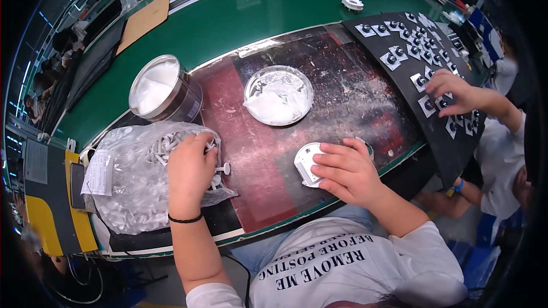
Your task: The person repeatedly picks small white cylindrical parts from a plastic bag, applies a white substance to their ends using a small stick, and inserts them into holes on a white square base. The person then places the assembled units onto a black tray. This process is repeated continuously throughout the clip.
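Note:
My left hand (192, 166) reaches into the mouth of a clear plastic bag (128, 208) full of small white plastic parts with round heads and stems. Its fingers are curled among the parts, and what lies between them is hidden. One white part (223, 169) sticks out beside the thumb at the bag's edge. Near the front edge of the bench, my right hand (351, 172) holds down a white rounded plastic housing (308, 162). Its fingers lie across the housing's right side and cover much of it.
A round dish (278, 118) with white paste sits mid-bench, and a tin (191, 94) with white contents stands left of it. At right, a co-worker's hand (456, 91) is over a black board (377, 45) bearing several small parts. Another white part (352, 4) lies at the back.

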Motion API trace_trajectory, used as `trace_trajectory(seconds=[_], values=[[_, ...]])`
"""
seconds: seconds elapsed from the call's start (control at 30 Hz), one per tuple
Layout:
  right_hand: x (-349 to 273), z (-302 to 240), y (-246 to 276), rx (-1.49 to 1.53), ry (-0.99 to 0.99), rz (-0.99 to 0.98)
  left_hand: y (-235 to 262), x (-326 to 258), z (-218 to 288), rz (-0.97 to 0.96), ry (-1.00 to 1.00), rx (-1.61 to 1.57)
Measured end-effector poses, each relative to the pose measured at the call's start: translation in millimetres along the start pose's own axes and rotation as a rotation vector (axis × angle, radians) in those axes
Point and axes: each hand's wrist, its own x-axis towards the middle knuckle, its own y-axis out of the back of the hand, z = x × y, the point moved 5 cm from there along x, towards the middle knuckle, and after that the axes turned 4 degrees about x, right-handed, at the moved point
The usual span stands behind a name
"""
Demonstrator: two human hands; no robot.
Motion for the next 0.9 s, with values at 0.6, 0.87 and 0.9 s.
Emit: trace_trajectory(seconds=[0.6, 0.87, 0.9], values=[[-16, 16, 23, 0.257, -0.004, 0.335, 25, 0, 8, 0.198, -0.046, 0.010], [26, 5, 34, 0.254, 0.145, 0.237, 34, -7, 36, 0.222, -0.198, -0.477], [35, -2, 34, 0.220, 0.159, 0.213, 31, -8, 44, 0.170, -0.217, -0.605]])
